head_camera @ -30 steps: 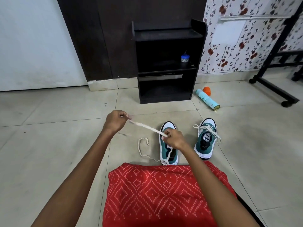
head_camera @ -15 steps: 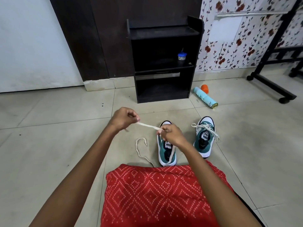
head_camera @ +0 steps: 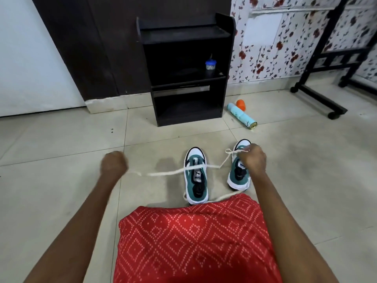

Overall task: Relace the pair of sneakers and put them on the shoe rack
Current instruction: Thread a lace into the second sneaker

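Pulling the lace: I judge the step in hand to be drawing the lace point(head_camera: 173, 172) through the front eyelets of the left sneaker point(head_camera: 196, 180) and levelling its two ends.
Doing it well: I would pull evenly both ways, with the lace flat and untwisted and low over the shoe so it neither tips nor slides on the tiles — then match the ends before crossing to the next eyelets.
Left hand: the left hand point(head_camera: 113, 164) is balled into a fist, out to the left of the shoes above the floor point(head_camera: 61, 160). The lace leads into it, so I take it to be gripping that end, though the fingers are turned away from me.
Right hand: the right hand point(head_camera: 254, 160) sits over the right sneaker point(head_camera: 234, 180), fingertips pinching the lace beside a small loop near the toe.
Lace against hands: it is stretched between the two hands, crossing the front of the left sneaker. A slack stretch lies on the floor by that shoe's heel, just beside the red cloth point(head_camera: 193, 242).
Sneakers: they stand side by side on the floor, toes toward the shoe rack point(head_camera: 183, 34) and well short of it. The left one is between the hands, the right one under the right hand.
Unclear: whether the right sneaker is fully laced — the hand covers it.
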